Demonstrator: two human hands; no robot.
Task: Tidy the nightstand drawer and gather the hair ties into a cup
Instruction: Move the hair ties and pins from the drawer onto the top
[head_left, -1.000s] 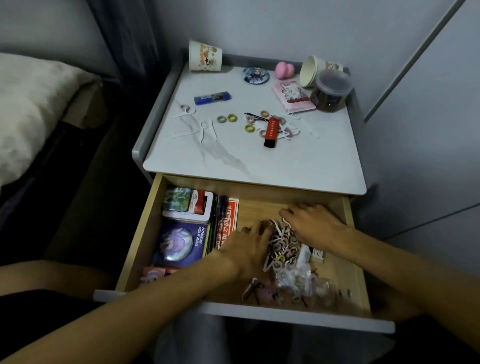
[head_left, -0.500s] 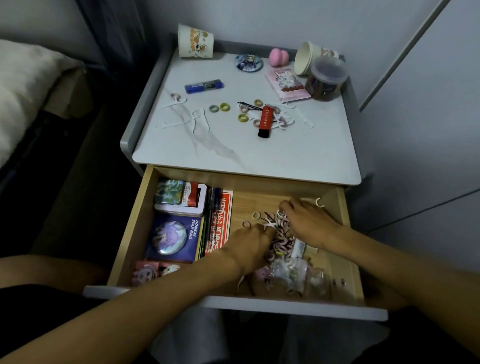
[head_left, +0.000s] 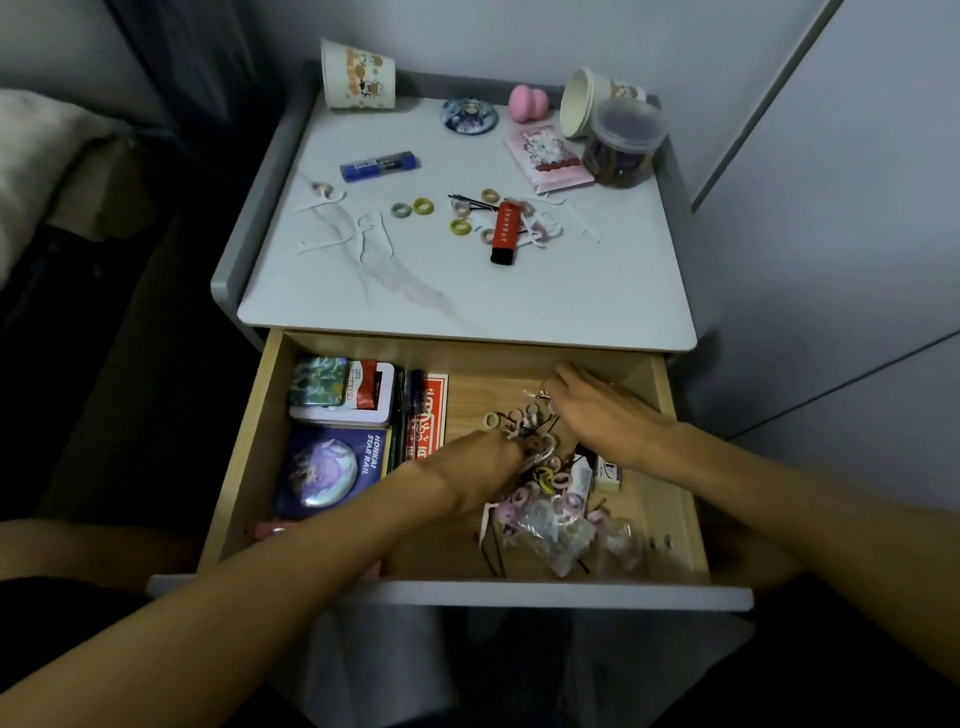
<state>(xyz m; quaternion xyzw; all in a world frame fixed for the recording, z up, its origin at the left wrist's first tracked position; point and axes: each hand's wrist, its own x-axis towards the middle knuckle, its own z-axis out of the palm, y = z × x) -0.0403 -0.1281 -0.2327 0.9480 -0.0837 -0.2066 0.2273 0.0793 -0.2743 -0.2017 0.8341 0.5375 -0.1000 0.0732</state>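
The hair ties (head_left: 540, 470) lie in a tangled heap with pins in the right half of the open drawer (head_left: 678, 467). Your left hand (head_left: 467, 480) curls down into the heap's left edge. Its fingertips are hidden, so I cannot tell whether it holds any. Your right hand (head_left: 597, 413) lies on the far edge, fingers fairly straight and gripping nothing. A few more ties (head_left: 421, 207) sit on the nightstand top (head_left: 519, 306) beside a red tube (head_left: 505, 231). Two cups stand at the back of the top: one (head_left: 358, 75) at the left corner and one (head_left: 582, 104) tipped on its side at the right.
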